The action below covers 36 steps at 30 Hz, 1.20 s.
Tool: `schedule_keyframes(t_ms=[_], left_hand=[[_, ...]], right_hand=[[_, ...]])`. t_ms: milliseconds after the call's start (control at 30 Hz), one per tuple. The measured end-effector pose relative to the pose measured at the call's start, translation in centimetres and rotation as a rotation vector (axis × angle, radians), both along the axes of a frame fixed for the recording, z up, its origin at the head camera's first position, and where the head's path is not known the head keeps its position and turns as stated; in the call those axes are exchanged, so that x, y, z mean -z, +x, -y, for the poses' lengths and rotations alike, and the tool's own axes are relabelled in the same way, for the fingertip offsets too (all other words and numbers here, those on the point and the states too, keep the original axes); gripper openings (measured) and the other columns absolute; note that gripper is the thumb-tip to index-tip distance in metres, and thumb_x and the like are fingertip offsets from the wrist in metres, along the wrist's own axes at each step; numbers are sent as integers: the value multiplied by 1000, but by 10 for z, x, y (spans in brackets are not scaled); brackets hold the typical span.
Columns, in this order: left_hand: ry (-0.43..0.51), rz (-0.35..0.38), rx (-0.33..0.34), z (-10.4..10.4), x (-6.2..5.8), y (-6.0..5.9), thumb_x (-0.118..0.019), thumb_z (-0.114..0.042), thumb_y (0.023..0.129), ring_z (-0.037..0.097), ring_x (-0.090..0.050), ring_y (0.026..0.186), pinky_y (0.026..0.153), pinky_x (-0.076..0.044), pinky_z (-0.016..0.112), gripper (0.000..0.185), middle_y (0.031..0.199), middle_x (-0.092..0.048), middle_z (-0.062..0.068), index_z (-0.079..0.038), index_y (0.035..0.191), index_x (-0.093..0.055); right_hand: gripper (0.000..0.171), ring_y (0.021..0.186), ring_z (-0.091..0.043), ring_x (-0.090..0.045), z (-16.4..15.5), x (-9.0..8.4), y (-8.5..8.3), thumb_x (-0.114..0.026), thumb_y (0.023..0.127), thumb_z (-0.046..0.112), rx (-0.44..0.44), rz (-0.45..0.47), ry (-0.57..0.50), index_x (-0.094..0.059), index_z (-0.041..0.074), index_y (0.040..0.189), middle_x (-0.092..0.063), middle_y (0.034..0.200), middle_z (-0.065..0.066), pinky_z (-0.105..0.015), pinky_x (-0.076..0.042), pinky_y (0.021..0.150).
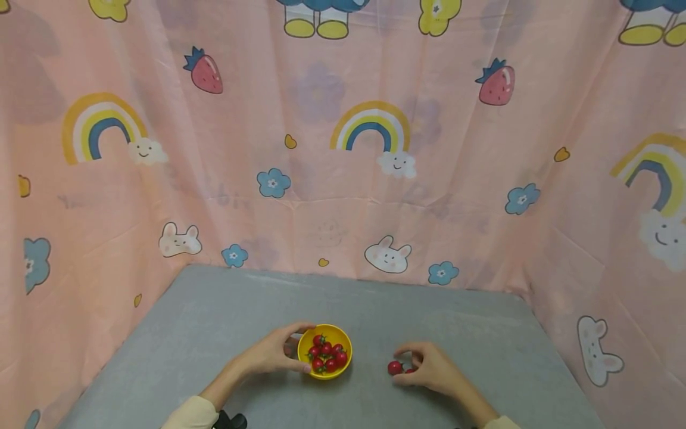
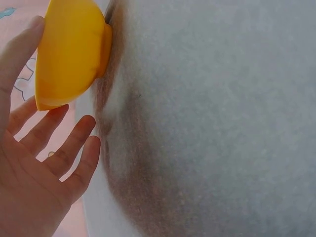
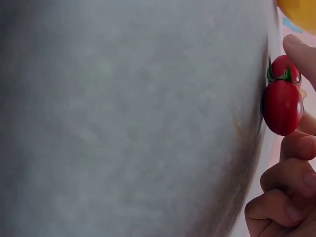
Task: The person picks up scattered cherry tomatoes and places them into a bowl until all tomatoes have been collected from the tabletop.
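- Left hand (image 1: 270, 353) cups the small round yellow plastic bowl (image 1: 324, 350) of red cherry tomatoes (image 1: 327, 354), fingers spread on its rim.
- Right hand (image 1: 429, 367) curls around two loose red cherry tomatoes (image 1: 395, 367) on the grey table (image 1: 214, 333), fingertips touching.
- Pink cartoon-print curtain (image 1: 332, 179) stands beyond both.

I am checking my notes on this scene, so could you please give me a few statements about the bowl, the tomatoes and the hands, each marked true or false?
1. The yellow bowl holds several cherry tomatoes. True.
2. The left hand touches the bowl's side. True.
3. The bowl lies tipped over. False: it stands upright on the grey table.
4. The right hand rests inside the bowl. False: it is at two loose tomatoes on the table.
5. The backdrop is plain white. False: the pink curtain bears rainbows.
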State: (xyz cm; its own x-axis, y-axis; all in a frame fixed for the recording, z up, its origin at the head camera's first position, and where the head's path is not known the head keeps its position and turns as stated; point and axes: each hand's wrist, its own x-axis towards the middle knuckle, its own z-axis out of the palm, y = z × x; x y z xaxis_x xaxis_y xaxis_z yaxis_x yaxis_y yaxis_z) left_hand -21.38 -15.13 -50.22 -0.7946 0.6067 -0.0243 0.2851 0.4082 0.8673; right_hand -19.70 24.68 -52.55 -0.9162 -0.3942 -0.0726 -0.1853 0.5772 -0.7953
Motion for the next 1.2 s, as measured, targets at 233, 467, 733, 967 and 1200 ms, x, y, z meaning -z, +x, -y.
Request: schedule_keyframes(t_ms=[233,467,733,967,1200], left_hand=[[14,3,10,0,2,-1,-86,-23,85,25,-63,114,87,-54,30,74,144,-54,7,-13,148,-49],[8,9,-1,0,3,0,-86,-25,85,24,-62,114,87,-54,31,74,143,-54,5,-15,148,-49],[10,13,-1,0,2,-1,-86,-24,85,24,-62,112,88,-54,32,73,143,-54,6,-14,148,-49],[-1,-7,-7,0,2,-1,-86,-26,85,24,-62,112,88,-54,34,74,143,-54,6,-14,148,-49],[-2,-10,-5,0,3,-2,-86,-25,85,25,-62,113,88,-54,32,74,143,-53,7,-14,148,-49]], right_hand=[[37,57,-6,-38,0,1,-4,-92,75,37,-27,-52,18,-77,17,103,-40,62,10,-23,-30,52],[25,56,-5,-36,3,-1,-3,-89,78,33,-78,-68,22,-78,20,97,-40,61,10,-22,-30,52],[17,55,-5,-36,4,-1,-6,-88,80,25,-97,-61,-42,-79,18,93,-40,60,10,-21,-31,52],[19,56,-6,-38,4,-3,-8,-87,81,23,-95,-32,-72,-78,15,95,-42,62,9,-21,-32,52],[20,56,-8,-41,2,-4,-9,-86,83,21,-89,0,-114,-78,13,99,-43,63,5,-22,-34,51]])
